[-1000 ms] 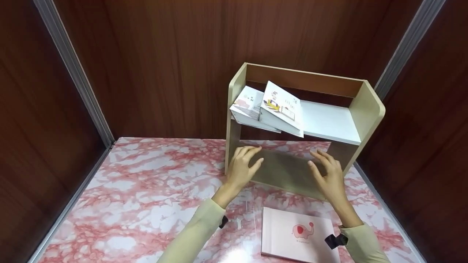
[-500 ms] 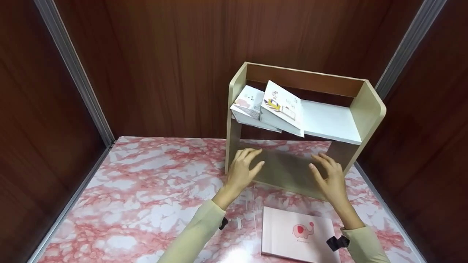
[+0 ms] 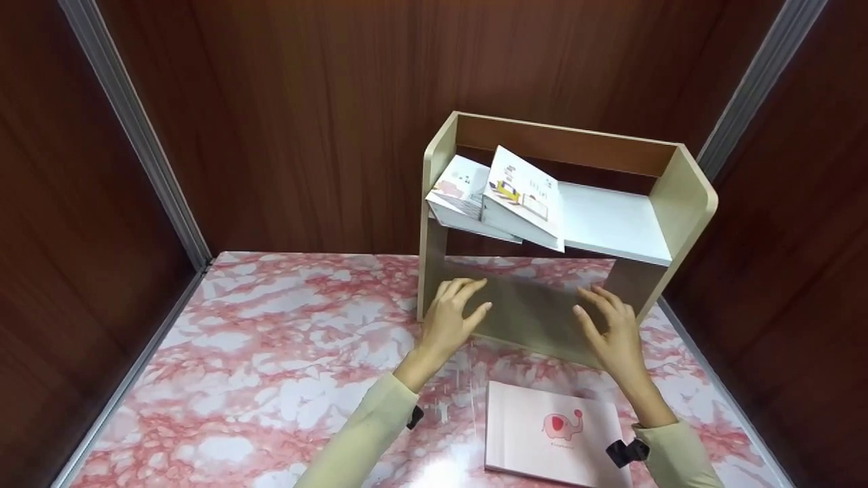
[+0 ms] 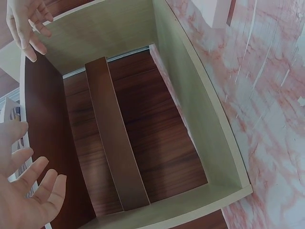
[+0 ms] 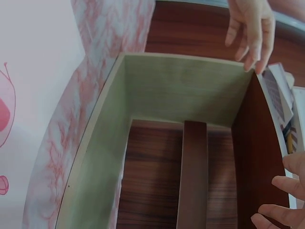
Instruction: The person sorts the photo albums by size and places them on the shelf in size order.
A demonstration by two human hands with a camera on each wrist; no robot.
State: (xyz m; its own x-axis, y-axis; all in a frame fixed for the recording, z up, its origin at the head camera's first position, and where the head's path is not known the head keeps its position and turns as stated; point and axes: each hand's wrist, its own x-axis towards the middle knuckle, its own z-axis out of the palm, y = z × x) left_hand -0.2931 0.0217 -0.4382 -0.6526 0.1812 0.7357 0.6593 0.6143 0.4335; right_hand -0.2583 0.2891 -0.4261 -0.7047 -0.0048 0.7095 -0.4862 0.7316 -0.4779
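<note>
My left hand (image 3: pixel 447 318) hovers before the lower left part of a small wooden bookshelf (image 3: pixel 434 261), fingers loosely bent and holding nothing. On the other side my right hand (image 3: pixel 610 332) hangs before the lower right part, also holding nothing, thumb and fingers apart. The wrist views look into the lower compartment, where a brown crossbar (image 4: pixel 112 133) spans the back. Up on the white shelf board (image 3: pixel 610 217), a thick white book (image 3: pixel 525 196) leans tilted over a second book (image 3: pixel 461 186) at the left side panel. Both overhang the front edge.
A pink book with an elephant on its cover (image 3: pixel 556 434) lies flat on the red-and-white marbled table (image 3: pixel 271 379), close to the right forearm. Dark wood panels (image 3: pixel 305 122) with metal corner strips enclose the back and sides.
</note>
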